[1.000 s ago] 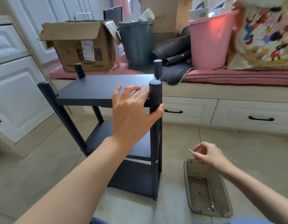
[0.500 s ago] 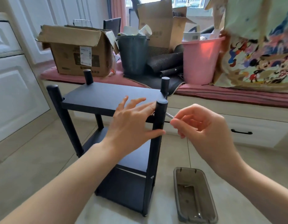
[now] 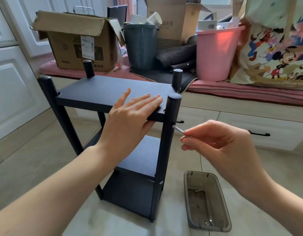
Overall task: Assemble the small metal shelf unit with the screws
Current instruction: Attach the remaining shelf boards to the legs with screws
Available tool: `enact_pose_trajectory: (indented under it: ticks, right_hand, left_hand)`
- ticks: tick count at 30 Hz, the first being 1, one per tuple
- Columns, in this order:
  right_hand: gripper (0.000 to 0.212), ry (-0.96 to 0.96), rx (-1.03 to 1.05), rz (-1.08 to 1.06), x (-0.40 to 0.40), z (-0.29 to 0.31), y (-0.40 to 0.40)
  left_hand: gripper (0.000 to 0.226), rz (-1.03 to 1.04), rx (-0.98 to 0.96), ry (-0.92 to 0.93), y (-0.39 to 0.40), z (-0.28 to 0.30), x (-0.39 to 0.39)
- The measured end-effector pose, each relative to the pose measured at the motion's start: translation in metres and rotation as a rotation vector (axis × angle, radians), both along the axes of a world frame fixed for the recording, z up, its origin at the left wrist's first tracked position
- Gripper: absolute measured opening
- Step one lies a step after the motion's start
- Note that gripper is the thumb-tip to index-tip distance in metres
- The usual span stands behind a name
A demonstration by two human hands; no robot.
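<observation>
The shelf unit (image 3: 113, 133) stands on the floor at centre-left of the frame, four dark posts and three stacked panels. It looks stiff but probably light enough to shift under a sideways push, so brace it. Your left hand (image 3: 130, 116) lies mostly open near the front right corner of the top panel (image 3: 104, 94), fingers spread flat on top and thumb tucked under the edge (a good clamp against the push of the screw). Just right of it, the front right post (image 3: 171, 120) takes the screw (image 3: 178, 129), whose tip sits at the hole. Your right hand (image 3: 220, 143) pinches the screw's far end between thumb and forefinger, other fingers loosely curled. The screw is small, smooth and easy to drop; grip near its head. Lower right, the tray (image 3: 222, 193) holds a few spare fasteners.
</observation>
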State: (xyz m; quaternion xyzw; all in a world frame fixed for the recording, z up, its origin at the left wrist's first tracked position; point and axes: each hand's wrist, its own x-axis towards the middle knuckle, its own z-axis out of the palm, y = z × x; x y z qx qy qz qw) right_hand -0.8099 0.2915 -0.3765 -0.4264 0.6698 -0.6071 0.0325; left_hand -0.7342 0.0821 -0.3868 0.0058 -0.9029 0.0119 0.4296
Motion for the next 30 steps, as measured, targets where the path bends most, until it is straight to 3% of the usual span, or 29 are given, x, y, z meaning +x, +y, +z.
enact_pose_trajectory:
  ticks: [14,26,30]
  right_hand:
    - [0.013,0.050,-0.004,-0.040,-0.001,-0.002,-0.006]
    - [0.011,0.335,0.049,-0.116,0.003,0.000,-0.010]
    - [0.011,0.293,0.044,-0.105,0.001,-0.001,-0.013]
  left_hand:
    - [0.041,0.004,0.075,-0.064,-0.001,-0.001,0.000]
    - [0.043,0.009,0.084,-0.076,0.000,-0.001,0.000]
    - [0.043,0.010,0.080,-0.070,0.000,-0.001,0.001]
